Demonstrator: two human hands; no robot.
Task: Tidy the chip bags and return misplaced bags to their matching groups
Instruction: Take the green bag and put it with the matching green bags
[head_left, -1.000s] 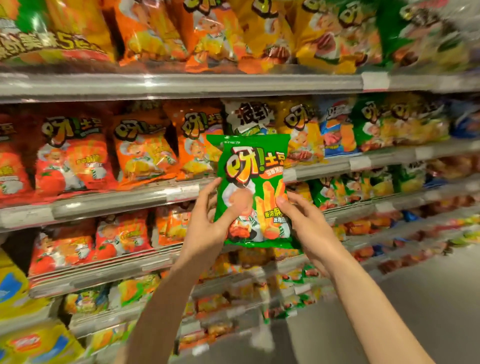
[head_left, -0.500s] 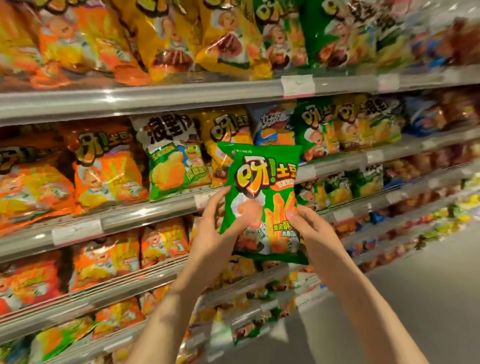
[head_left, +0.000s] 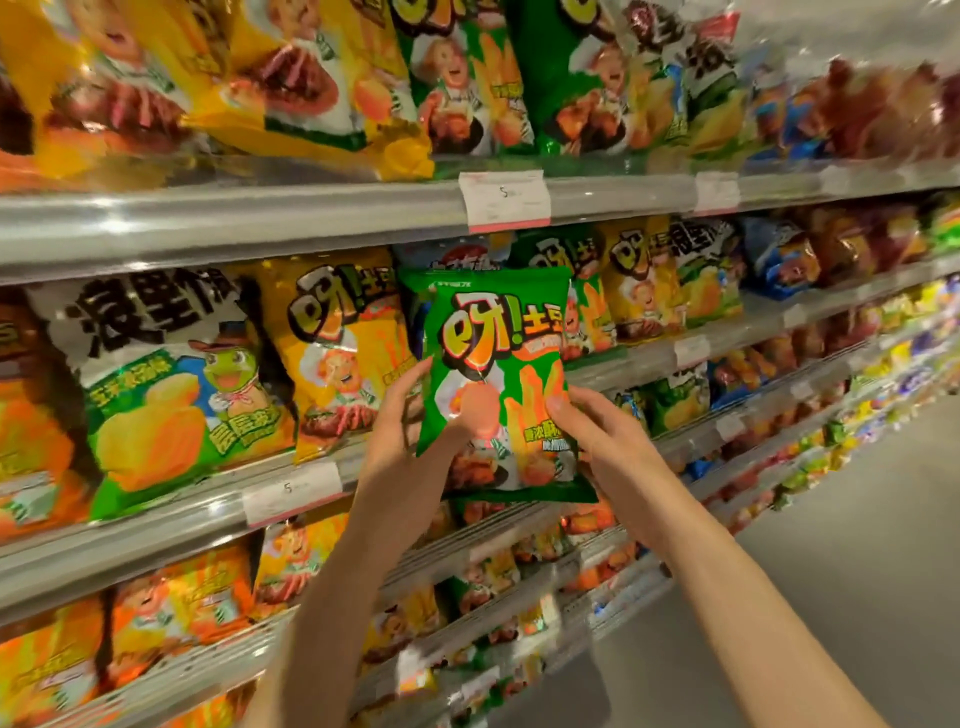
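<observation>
A green chip bag is held upright in front of the second shelf by both hands. My left hand grips its left edge, thumb across the front. My right hand pinches its lower right side. Directly behind the bag stand a blue-and-white bag and matching green bags. To the left are a yellow bag and a white-and-green bag.
The shelf rail above carries a price tag. The top shelf holds yellow and green bags. Lower shelves hold orange bags. The grey aisle floor lies to the right.
The view has moved right along the shelves. The green bag, still held by both hands, now stands in front of the blue-and-white bag and close to the green group.
</observation>
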